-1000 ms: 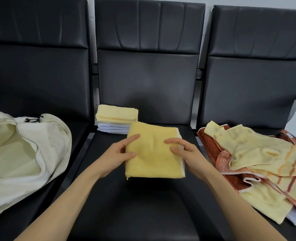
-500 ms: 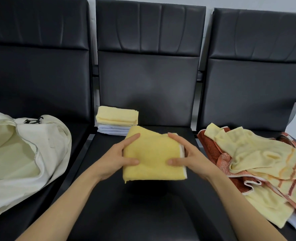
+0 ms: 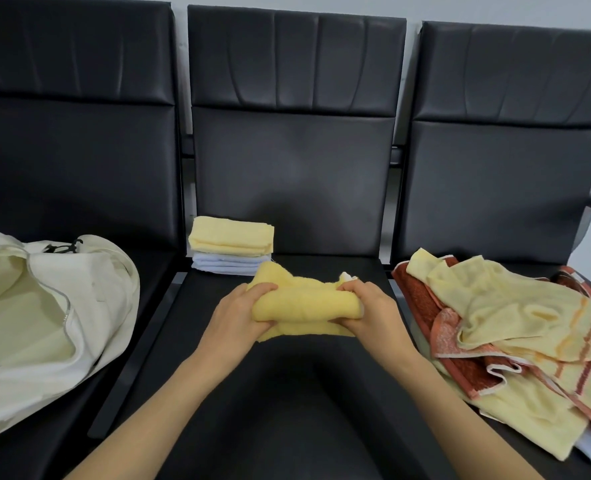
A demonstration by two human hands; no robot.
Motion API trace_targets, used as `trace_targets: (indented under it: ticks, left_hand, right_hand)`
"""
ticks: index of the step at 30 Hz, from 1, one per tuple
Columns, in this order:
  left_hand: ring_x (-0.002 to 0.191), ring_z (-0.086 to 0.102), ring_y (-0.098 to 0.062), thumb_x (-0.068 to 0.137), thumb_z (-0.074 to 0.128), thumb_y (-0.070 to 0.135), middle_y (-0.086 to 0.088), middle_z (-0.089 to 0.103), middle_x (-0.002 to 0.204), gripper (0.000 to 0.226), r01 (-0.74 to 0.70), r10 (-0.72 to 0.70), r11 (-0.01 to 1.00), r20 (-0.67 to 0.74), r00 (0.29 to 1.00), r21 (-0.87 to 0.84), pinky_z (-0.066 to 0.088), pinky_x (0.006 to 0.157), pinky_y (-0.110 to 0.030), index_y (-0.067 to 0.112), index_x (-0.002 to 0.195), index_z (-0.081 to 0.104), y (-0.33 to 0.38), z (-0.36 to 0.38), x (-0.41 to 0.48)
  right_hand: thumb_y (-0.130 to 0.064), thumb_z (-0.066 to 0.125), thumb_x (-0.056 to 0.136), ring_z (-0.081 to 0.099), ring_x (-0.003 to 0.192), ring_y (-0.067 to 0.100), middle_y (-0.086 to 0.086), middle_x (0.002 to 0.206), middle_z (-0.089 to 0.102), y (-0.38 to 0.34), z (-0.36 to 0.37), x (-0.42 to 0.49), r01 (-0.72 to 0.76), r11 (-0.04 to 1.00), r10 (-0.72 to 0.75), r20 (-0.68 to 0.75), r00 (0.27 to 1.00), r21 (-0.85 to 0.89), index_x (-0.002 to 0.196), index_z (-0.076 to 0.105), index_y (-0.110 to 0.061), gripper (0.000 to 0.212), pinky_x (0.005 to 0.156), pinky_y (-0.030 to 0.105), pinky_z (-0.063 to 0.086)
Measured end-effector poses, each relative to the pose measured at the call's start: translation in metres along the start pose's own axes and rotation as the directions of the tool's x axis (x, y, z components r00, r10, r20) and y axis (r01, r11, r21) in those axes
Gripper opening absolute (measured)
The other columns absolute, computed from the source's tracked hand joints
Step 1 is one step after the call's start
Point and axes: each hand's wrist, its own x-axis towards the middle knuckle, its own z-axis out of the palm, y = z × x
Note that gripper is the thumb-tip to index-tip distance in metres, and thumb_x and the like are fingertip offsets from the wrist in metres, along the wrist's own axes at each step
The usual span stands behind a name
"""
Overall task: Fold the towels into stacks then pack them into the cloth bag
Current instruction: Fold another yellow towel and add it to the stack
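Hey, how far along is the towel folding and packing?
Done: a stack of folded towels sits at the back of the middle seat. In hand: the left hand and right hand have a grip on each end of a folded yellow towel. Left: the loose towel pile on the right seat needs folding, and nothing shows packed in the open cloth bag on the left seat.
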Motion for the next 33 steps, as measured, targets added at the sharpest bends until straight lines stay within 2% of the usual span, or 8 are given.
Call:
trace_targets:
  ticks: [5, 10, 12, 15, 20, 23, 27, 33]
  left_hand:
    - [0.086, 0.051, -0.009, 0.077, 0.07, 0.026, 0.008, 0.052, 0.088, 0.037, -0.018, 0.018, 0.988, -0.001, 1.0, 0.155, 0.047, 0.073, -0.028, 0.031, 0.113, 0.066, 0.004, -0.006, 0.002]
    - [0.104, 0.043, -0.004, 0.069, 0.078, 0.025, 0.015, 0.042, 0.112, 0.026, 0.04, -0.028, 0.997, 0.164, 0.986, -0.067, 0.04, 0.082, -0.022, 0.031, 0.086, 0.06, -0.006, -0.006, 0.002]
    - [0.091, 0.057, -0.009, 0.073, 0.078, 0.023, 0.009, 0.058, 0.1, 0.027, 0.136, -0.075, 0.948, 0.215, 0.974, -0.286, 0.047, 0.072, -0.024, 0.023, 0.091, 0.057, -0.008, -0.009, 0.003]
    - [0.101, 0.062, -0.013, 0.084, 0.071, 0.024, 0.003, 0.063, 0.11, 0.035, 0.294, -0.202, 0.733, 0.216, 0.955, -0.613, 0.053, 0.079, -0.028, 0.023, 0.114, 0.053, -0.005, -0.008, 0.006]
    - [0.107, 0.064, -0.017, 0.079, 0.068, 0.032, -0.004, 0.061, 0.121, 0.058, 0.376, -0.241, 0.559, 0.289, 0.927, -0.739, 0.054, 0.083, -0.03, 0.019, 0.13, 0.043, -0.004, -0.003, 0.008]
    - [0.1, 0.065, -0.022, 0.087, 0.064, 0.023, -0.011, 0.062, 0.117, 0.049, 0.338, -0.249, 0.484, 0.243, 0.938, -0.808, 0.056, 0.077, -0.034, 0.026, 0.128, 0.038, -0.003, -0.003, 0.01]
    - [0.102, 0.06, -0.031, 0.097, 0.052, 0.022, -0.006, 0.049, 0.124, 0.027, 0.282, -0.139, 0.528, 0.246, 0.959, -0.801, 0.057, 0.064, -0.038, 0.035, 0.12, 0.047, 0.002, 0.001, 0.008]
    - [0.102, 0.062, -0.021, 0.095, 0.055, 0.019, 0.002, 0.047, 0.128, 0.025, 0.409, -0.097, 0.53, 0.426, 0.899, -0.743, 0.057, 0.076, -0.034, 0.022, 0.118, 0.064, -0.002, -0.006, 0.008]
  right_hand:
    - [-0.024, 0.074, 0.08, 0.052, 0.089, 0.008, -0.006, 0.098, 0.054, 0.001, -0.005, 0.0, 0.029, 0.999, -0.029, 0.015, 0.999, -0.025, 0.114, 0.062, -0.022, 0.035, 0.071, 0.011, 0.04]
    - [-0.031, 0.079, 0.074, 0.033, 0.117, 0.012, -0.006, 0.118, 0.041, 0.012, -0.012, 0.001, -0.078, 0.995, 0.064, 0.209, 0.976, 0.061, 0.105, 0.063, -0.027, 0.036, 0.094, 0.028, 0.034]
    - [-0.031, 0.081, 0.073, 0.038, 0.122, 0.011, -0.008, 0.128, 0.044, 0.014, -0.014, 0.002, -0.186, 0.955, 0.115, 0.287, 0.951, 0.233, 0.107, 0.062, -0.026, 0.039, 0.096, 0.033, 0.041]
    - [-0.024, 0.074, 0.081, 0.064, 0.102, 0.016, 0.001, 0.11, 0.065, 0.011, -0.014, 0.002, -0.318, 0.769, 0.152, 0.325, 0.933, 0.554, 0.109, 0.059, -0.018, 0.032, 0.08, 0.03, 0.056]
    - [-0.035, 0.066, 0.087, 0.065, 0.101, 0.012, 0.0, 0.115, 0.064, 0.013, -0.002, 0.007, -0.369, 0.671, 0.251, 0.271, 0.929, 0.643, 0.118, 0.054, -0.024, 0.035, 0.073, 0.023, 0.054]
    - [-0.035, 0.062, 0.09, 0.063, 0.103, 0.017, 0.005, 0.119, 0.06, 0.017, 0.005, 0.01, -0.339, 0.675, 0.258, 0.221, 0.94, 0.655, 0.122, 0.05, -0.025, 0.036, 0.073, 0.026, 0.054]
    - [-0.031, 0.051, 0.098, 0.058, 0.101, 0.013, -0.002, 0.122, 0.051, 0.014, 0.009, 0.012, -0.301, 0.704, 0.26, 0.161, 0.952, 0.643, 0.129, 0.043, -0.03, 0.032, 0.06, 0.017, 0.052]
    - [-0.036, 0.044, 0.1, 0.059, 0.099, 0.021, 0.006, 0.124, 0.051, 0.016, 0.01, 0.019, -0.396, 0.707, 0.293, 0.268, 0.918, 0.585, 0.128, 0.033, -0.041, 0.03, 0.066, 0.028, 0.052]
